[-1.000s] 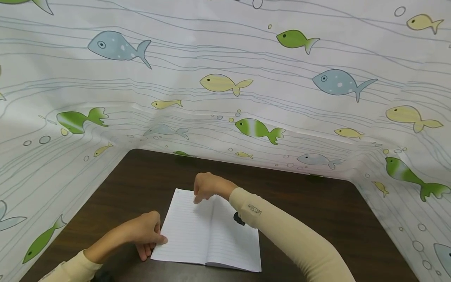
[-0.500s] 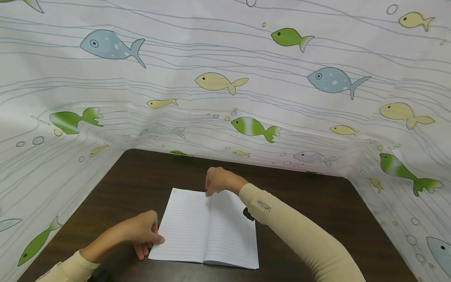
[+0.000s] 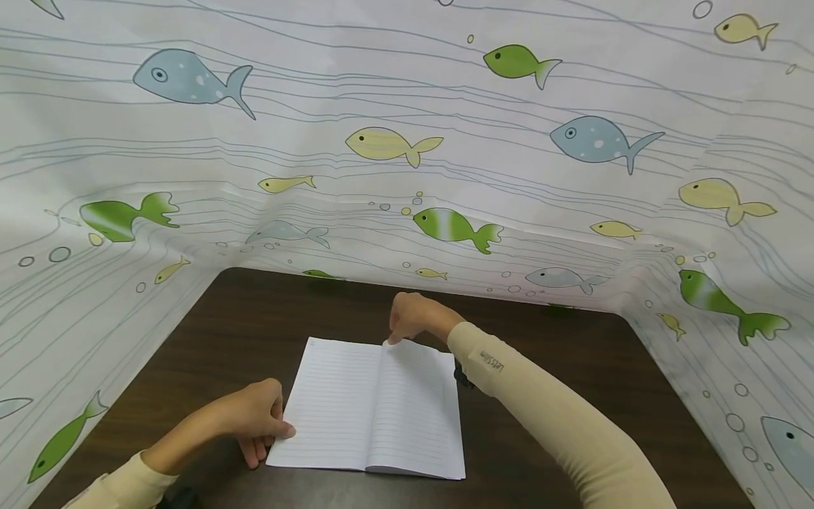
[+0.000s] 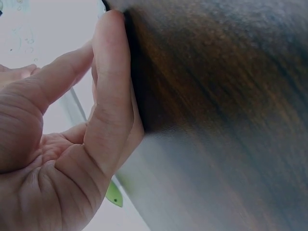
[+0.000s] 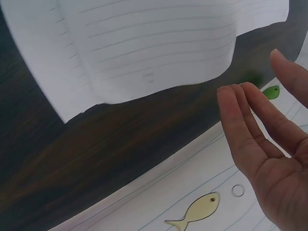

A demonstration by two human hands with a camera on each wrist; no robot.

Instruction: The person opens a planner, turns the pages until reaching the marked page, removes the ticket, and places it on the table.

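Note:
A lined notebook (image 3: 337,403) lies spread on the dark table, its two pages meeting at a central fold. The right page (image 3: 416,410) bows up slightly, with another sheet showing beneath its right edge. My left hand (image 3: 254,413) is at the lower left edge, its thumb resting on the left page and its other fingers on the table beside it. At the top of the fold is my right hand (image 3: 413,316), fingertips pointing down at the page edge. In the right wrist view, the fingers (image 5: 240,125) are straight and the thumb stands apart; no page shows between them.
The dark wooden table (image 3: 547,396) surrounds the notebook. White sheeting (image 3: 305,92) printed with fish and wavy lines rises behind and on both sides. My right sleeve (image 3: 553,417) reaches across the table's right half.
My right hand has moved right and away from me, from above the left page to the top of the fold. My left hand keeps its place on the notebook's edge. The view has shifted slightly.

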